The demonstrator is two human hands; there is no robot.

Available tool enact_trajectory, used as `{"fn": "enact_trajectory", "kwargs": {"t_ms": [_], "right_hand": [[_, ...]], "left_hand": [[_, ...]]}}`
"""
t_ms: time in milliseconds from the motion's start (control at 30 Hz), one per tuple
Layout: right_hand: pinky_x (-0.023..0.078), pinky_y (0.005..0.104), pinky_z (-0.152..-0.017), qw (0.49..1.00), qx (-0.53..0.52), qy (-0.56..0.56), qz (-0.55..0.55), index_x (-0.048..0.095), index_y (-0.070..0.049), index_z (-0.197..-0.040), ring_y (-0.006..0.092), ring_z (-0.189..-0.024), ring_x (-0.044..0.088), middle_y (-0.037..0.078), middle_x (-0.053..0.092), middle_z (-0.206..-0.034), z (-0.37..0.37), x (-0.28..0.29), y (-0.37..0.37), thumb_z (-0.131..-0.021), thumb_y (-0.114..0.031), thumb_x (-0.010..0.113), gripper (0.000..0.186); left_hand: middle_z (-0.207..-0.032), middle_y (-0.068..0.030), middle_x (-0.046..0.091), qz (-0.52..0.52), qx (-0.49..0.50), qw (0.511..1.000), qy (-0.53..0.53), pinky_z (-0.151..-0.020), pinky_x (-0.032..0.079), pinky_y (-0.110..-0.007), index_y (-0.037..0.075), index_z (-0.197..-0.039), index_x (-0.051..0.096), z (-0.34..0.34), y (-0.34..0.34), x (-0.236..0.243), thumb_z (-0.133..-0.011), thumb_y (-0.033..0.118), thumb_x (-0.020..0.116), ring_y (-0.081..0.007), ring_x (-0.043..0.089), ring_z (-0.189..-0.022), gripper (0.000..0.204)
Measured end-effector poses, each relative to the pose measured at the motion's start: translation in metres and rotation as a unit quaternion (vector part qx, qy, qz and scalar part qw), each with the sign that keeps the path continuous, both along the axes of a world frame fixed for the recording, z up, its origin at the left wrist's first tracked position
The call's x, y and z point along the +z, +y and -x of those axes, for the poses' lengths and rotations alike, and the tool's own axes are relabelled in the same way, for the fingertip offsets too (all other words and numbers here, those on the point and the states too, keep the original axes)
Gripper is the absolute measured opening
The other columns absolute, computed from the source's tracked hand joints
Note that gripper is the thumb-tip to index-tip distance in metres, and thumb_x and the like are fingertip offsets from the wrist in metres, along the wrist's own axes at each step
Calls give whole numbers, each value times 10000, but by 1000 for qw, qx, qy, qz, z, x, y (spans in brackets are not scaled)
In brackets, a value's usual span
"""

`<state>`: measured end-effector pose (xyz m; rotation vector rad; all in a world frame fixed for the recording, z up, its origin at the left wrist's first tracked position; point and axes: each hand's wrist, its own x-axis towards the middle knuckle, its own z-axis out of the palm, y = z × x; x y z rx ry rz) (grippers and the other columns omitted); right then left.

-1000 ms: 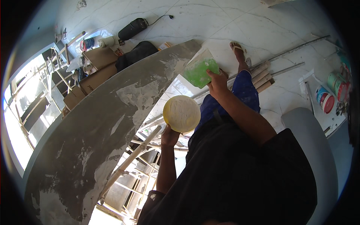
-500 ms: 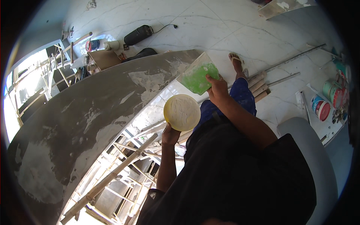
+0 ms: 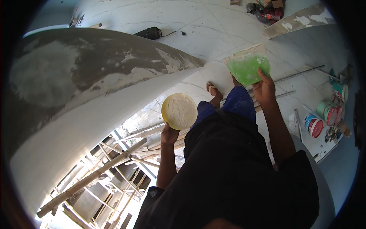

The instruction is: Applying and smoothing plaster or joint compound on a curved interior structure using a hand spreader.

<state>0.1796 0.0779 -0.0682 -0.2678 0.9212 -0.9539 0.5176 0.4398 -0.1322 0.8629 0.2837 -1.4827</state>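
In my left hand (image 3: 170,134) is a round yellow dish (image 3: 179,112) of whitish paste with streaks across its surface. The fingers grip its near rim. Out to the right, my right hand (image 3: 264,89) is closed on a flat green putty spreader (image 3: 248,69), thumb laid on its face. Whitish paste smears the blade and coats its far edge. To the left rises a curved wall section (image 3: 87,63) with a grey face patched in pale filler and a smooth white side. Neither the dish nor the spreader touches it.
Bamboo poles (image 3: 93,177) form scaffolding at lower left. Paint buckets (image 3: 315,126) and metal bars (image 3: 298,126) lie at right on the tiled floor. A black cylindrical object (image 3: 148,33) with a cord lies ahead. A patched ledge (image 3: 301,22) is at far right.
My right hand has carried the spreader rightward, away from the wall. The view has shifted, showing more of the wall's white side and both my feet. The dish stays in my left hand.
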Motion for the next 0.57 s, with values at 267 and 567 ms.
{"fn": "enact_trajectory", "kwargs": {"t_ms": [267, 567], "right_hand": [[542, 423, -952, 980, 61, 125, -140, 534, -41, -1368, 265, -1157, 637, 112, 622, -1293, -92, -133, 41, -1000, -207, 679, 429], [537, 441, -947, 950, 30, 196, -242, 594, -103, -1340, 286, -1146, 620, 83, 626, -1269, -141, -185, 35, -985, -152, 690, 370]], "left_hand": [[-1613, -104, 395, 16, 52, 998, -14, -1238, 265, -532, 132, -1579, 362, 5, 14, -10, -965, 421, 669, -324, 350, -1497, 745], [-1658, -101, 324, -11, 96, 993, -65, -1262, 225, -528, 186, -1614, 297, 13, 37, 19, -991, 421, 630, -308, 302, -1529, 744]]}}
